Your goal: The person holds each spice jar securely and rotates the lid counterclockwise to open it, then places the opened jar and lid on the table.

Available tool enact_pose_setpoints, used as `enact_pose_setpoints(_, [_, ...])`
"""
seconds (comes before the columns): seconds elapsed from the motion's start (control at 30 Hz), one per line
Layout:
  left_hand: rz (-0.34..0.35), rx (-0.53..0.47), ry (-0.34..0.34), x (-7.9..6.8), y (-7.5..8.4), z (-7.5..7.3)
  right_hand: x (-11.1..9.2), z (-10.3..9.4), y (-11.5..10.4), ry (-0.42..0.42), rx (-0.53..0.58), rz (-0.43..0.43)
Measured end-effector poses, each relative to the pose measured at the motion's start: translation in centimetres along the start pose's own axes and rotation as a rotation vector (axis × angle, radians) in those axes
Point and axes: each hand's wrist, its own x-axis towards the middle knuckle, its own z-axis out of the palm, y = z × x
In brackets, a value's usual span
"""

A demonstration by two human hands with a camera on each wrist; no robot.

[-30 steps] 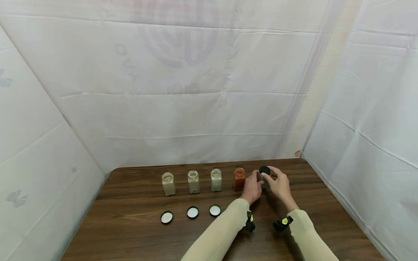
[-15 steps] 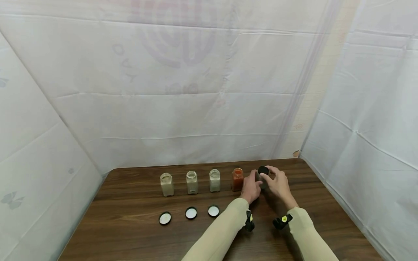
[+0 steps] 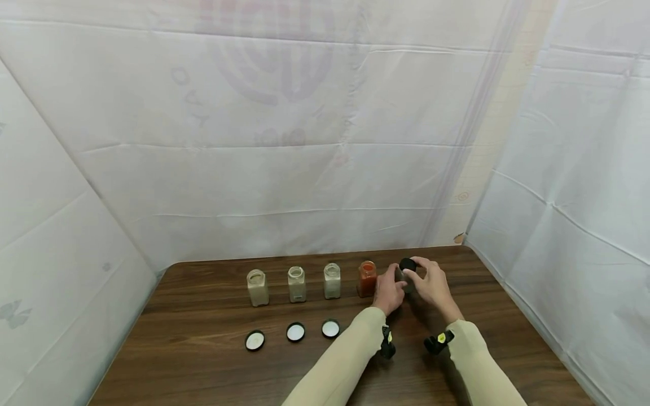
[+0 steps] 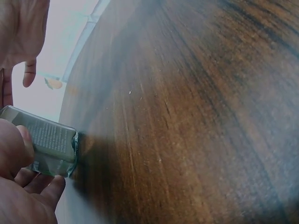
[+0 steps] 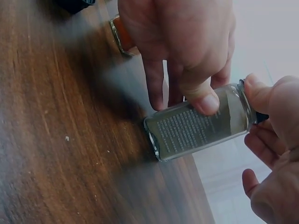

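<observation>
My left hand (image 3: 389, 292) grips the body of a square glass spice jar (image 5: 194, 126) at the right end of a row. Greyish-green powder and printed text show through its side in the right wrist view. With thumb and fingers my right hand (image 3: 431, 286) pinches the black lid (image 3: 408, 264) on top of this jar. Just left of the left hand stands an uncapped jar of red-orange spice (image 3: 367, 278). In the left wrist view the jar's base is close to the wooden table (image 4: 187, 116).
Three more uncapped jars, the nearest a pale-powder jar (image 3: 332, 281), stand leftward along the row. Before them lie three black-rimmed lids with white undersides, including the leftmost lid (image 3: 254, 340). White sheeting (image 3: 284, 192) walls the table's back and sides.
The camera view has shifted slightly, so the jars and lids appear a little further left. Both hands keep their places on the jar and its lid.
</observation>
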Motion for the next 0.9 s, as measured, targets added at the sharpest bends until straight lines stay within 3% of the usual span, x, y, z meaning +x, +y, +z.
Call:
enact_pose_setpoints(0.53, [0.006,0.021,-0.011,0.2,0.0,-0.2,0.8,-0.6,0.6,-0.064,0.056,-0.077])
enact_pose_setpoints(0.9, [-0.014,0.024,-0.016,0.0,-0.1,0.1,0.0,0.0,1.1,-0.088,0.159,-0.001])
